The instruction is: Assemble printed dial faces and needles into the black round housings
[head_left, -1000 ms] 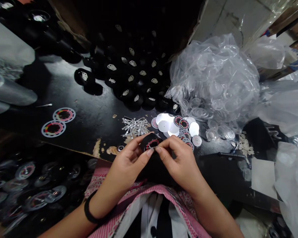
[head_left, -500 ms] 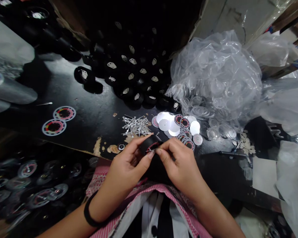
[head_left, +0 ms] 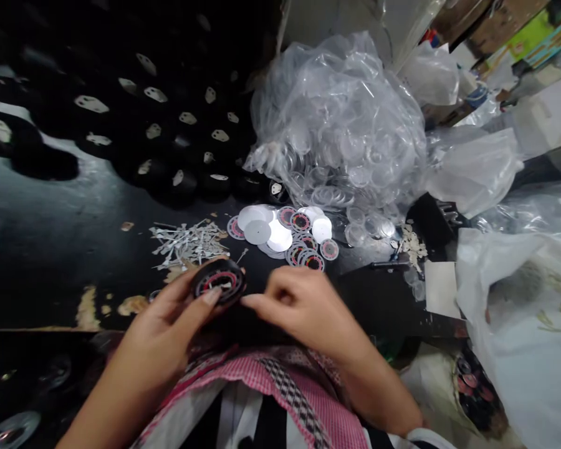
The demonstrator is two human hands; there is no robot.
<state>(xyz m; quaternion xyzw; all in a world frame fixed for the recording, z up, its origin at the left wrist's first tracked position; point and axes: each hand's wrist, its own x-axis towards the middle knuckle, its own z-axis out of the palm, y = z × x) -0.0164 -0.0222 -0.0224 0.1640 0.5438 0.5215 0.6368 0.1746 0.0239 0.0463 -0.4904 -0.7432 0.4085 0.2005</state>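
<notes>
My left hand (head_left: 171,321) is closed round a black round gauge (head_left: 219,279). Its red-and-black dial faces up, with a pale needle across it and my thumb on its near edge. Just right of the gauge is my right hand (head_left: 303,305), fingers curled and thumb pointing at the gauge without gripping it. What those curled fingers hold, if anything, is hidden. Behind my left hand lies a heap of pale needles (head_left: 189,243), with one loose needle (head_left: 242,255) nearby. Printed dial discs (head_left: 312,259) and plain white discs (head_left: 257,232) are spread behind my right hand.
Several black gauge housings (head_left: 182,181) are crowded at the back left. A clear plastic bag (head_left: 336,118) of transparent round covers bulges behind the discs. Small pale plates (head_left: 414,246), a dark pen-like tool (head_left: 388,265) and a white card (head_left: 442,288) lie to the right.
My view has swung right. My right hand has come away from the gauge, where its fingertips were pinching at the dial. My left hand still holds the gauge, its face now turned further upward.
</notes>
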